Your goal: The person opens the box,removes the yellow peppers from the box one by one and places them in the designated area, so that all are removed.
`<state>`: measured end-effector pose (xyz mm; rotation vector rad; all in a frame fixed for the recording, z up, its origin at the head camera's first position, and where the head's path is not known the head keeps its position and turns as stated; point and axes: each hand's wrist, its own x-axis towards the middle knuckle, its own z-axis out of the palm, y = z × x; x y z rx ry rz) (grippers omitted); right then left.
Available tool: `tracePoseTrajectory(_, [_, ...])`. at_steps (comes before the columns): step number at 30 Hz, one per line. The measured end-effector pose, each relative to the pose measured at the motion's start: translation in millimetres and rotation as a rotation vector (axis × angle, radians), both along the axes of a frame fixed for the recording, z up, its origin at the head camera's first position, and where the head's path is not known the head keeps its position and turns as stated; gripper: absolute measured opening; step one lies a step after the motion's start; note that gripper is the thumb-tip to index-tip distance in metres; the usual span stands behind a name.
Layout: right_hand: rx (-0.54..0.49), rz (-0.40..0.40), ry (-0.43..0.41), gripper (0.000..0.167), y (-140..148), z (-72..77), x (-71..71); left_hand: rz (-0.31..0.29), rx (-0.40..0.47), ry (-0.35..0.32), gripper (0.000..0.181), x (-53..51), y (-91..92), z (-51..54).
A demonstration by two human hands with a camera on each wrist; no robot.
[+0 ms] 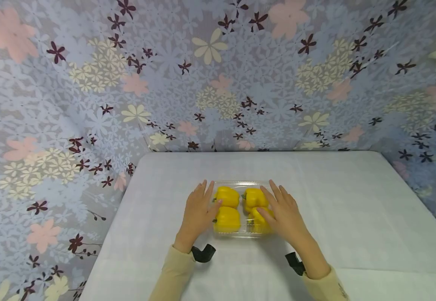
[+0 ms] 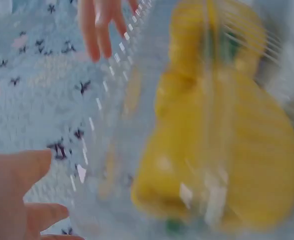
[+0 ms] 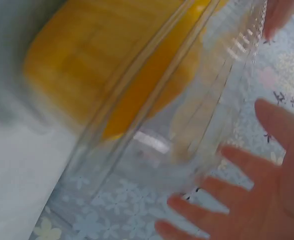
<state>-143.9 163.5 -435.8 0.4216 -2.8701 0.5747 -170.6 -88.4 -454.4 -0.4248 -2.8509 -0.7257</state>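
A clear plastic box [image 1: 240, 235] lies on the table with several yellow bell peppers [image 1: 227, 220] inside, arranged in two rows. My left hand [image 1: 196, 214] is at the box's left side, its fingers spread and fairly straight. On the opposite side, my right hand [image 1: 286, 215] reaches over the right edge and partly hides the peppers there, fingers also spread. Through the ribbed plastic, the left wrist view shows blurred yellow peppers [image 2: 186, 135] with green stems. Neither hand curls round anything; whether the fingertips touch the plastic cannot be told.
A white cloth covers the table [image 1: 353, 209]. Behind it and along the sides hangs a blue-grey flowered curtain [image 1: 173, 75]. Black straps [image 1: 204, 253] sit near both wrists, just above the beige sleeves [image 1: 174, 271].
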Motion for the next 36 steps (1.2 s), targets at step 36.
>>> tracePoseTrajectory(36, [-0.016, 0.19, 0.354, 0.075, 36, -53.1, 35.6, 0.12, 0.916, -0.206, 0.067, 63.4, -5.5, -73.1])
